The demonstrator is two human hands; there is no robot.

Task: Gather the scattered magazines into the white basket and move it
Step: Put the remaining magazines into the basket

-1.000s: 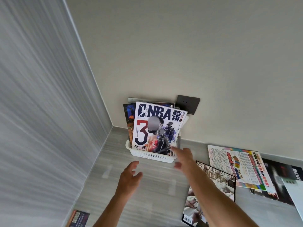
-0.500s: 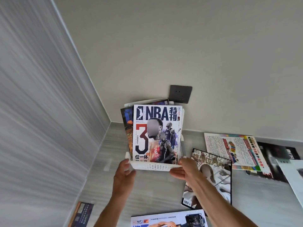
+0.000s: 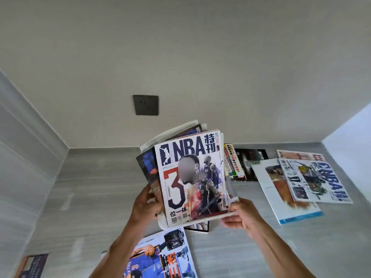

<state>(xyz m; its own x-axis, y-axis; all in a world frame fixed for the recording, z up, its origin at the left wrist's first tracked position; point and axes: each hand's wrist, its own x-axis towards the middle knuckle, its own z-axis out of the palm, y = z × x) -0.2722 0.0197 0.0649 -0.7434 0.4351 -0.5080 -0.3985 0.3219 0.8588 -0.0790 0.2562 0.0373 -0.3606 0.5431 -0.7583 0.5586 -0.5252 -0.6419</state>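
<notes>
Now that both hands have lifted the white basket (image 3: 163,222) off the floor, left hand (image 3: 145,205) and right hand (image 3: 241,214) clamp its ends mid-frame, NBA magazine (image 3: 192,177) upright inside; loose magazines (image 3: 313,181) remain uncollected at right

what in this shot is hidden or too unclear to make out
Head view only:
- White basket: almost all hidden behind the NBA magazine; only a pale edge shows.
- Left hand and right hand: fingertips tucked behind the stack, so the exact grip is unclear.
- Magazines behind the front one: covers mostly hidden, count unclear.
- Small booklet: cut off by the bottom edge.
- Floor magazine: partly under the left forearm.
</notes>
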